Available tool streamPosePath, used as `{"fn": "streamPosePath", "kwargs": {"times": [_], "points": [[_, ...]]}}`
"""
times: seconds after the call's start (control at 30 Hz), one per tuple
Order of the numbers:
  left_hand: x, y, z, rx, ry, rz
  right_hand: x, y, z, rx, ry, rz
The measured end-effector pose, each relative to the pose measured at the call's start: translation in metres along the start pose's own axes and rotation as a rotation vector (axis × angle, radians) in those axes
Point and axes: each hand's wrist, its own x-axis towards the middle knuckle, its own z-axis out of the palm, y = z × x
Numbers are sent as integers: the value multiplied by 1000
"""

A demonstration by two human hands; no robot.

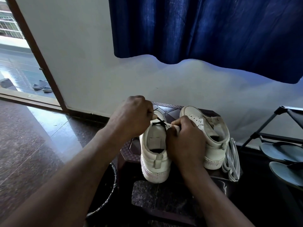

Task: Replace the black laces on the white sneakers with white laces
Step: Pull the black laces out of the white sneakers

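Left hand [132, 115] pinched thin black lace [158, 123], fingers curled tight; right hand [185, 141] clamped on white leather sneaker [154, 154], left edge of dark stool top [170, 109]. Lace looked soft, limp: grip close to eyelet.

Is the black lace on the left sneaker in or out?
Partly in: the black lace crosses the left sneaker near its toe; the left hand pinches it.
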Motion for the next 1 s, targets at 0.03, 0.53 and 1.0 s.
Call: {"fn": "streamPosePath", "kwargs": {"times": [0.03,0.53,1.0], "points": [[1,0,3,-95,9,-13,0,0,0,-2,1,-1],[-3,16,19,-277,-7,-106,-1,2,2,11,6,9],[-3,16,23,-249,80,24,-2,2,2,-2,-1,6]]}}
